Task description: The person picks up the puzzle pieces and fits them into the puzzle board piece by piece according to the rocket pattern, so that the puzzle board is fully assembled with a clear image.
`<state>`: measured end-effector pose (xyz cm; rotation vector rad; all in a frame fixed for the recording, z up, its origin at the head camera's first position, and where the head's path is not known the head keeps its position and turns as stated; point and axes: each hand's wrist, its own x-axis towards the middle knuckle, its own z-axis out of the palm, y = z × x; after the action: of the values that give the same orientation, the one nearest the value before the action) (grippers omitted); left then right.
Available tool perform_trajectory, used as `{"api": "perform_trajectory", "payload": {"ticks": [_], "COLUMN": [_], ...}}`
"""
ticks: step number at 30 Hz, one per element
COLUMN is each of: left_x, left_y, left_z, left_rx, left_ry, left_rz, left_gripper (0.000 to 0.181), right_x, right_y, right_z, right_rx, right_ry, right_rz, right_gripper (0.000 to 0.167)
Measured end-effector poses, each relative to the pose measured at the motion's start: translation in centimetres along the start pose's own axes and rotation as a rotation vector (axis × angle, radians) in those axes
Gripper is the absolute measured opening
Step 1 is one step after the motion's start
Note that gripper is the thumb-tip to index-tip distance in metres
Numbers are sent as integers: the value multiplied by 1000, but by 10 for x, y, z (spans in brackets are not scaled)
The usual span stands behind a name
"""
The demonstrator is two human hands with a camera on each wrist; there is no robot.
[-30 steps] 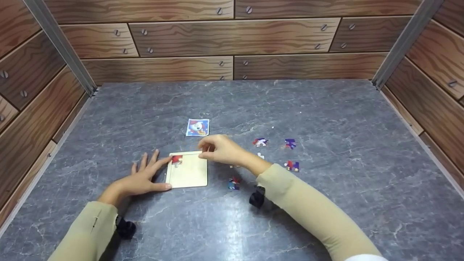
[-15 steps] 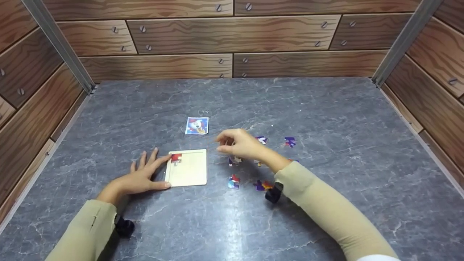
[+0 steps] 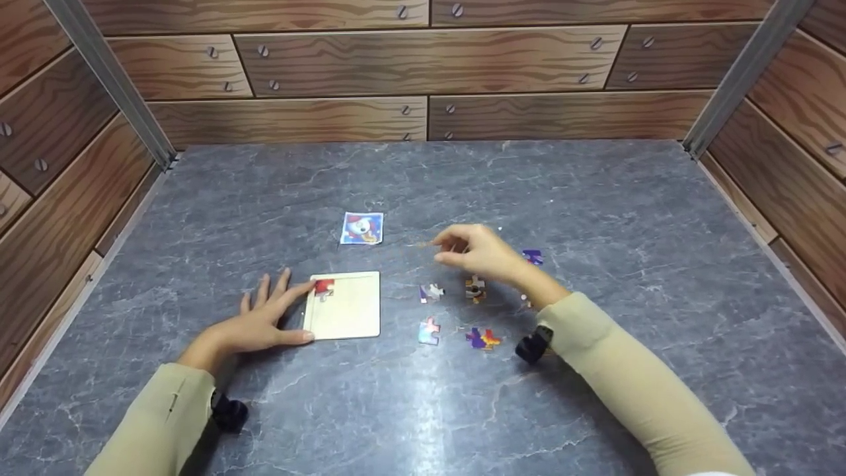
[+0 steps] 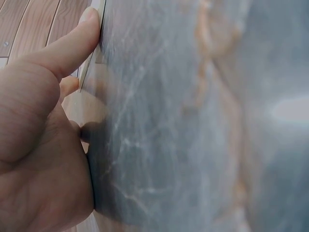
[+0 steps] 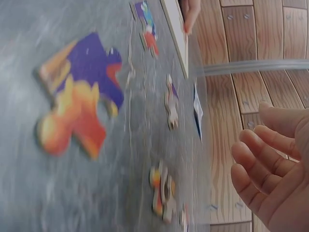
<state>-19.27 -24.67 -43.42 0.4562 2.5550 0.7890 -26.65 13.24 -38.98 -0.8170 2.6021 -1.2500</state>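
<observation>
My left hand (image 3: 248,334) lies at the left side of a pale puzzle board (image 3: 350,311). Its index finger and thumb touch the board's edge, and the fingers are spread. A red jigsaw piece (image 3: 324,287) sits in the board's upper left corner. My right hand (image 3: 486,254) hovers above the loose pieces, its fingers loosely bent and nothing seen between them. Beneath and near it lie a white-and-purple piece (image 3: 431,292), a brown-and-white piece (image 3: 474,289) and a purple-and-orange piece (image 5: 84,92). The right forearm partly covers pieces on the right.
A small picture card (image 3: 362,228) lies behind the board. Nearer the front is a light blue and red piece (image 3: 429,330); a purple piece (image 3: 532,257) lies past the right hand. Wood-patterned walls (image 3: 423,63) enclose the grey marbled table (image 3: 264,198).
My right hand has moved rightward from the board's upper right corner to above the loose pieces, uncovering some of them. The left hand has stayed at the board.
</observation>
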Motion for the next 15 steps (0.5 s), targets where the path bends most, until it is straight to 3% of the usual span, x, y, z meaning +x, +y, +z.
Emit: {"api": "perform_trajectory", "payload": {"ticks": [15], "left_x": [0], "left_y": [0], "left_z": [0], "left_rx": [1], "left_ry": [-6], "left_rz": [2], "left_gripper": [86], "right_x": [-11], "right_y": [31], "right_z": [-35], "right_rx": [-22], "right_ry": [79], "right_rz": [36], "right_gripper": [29]}}
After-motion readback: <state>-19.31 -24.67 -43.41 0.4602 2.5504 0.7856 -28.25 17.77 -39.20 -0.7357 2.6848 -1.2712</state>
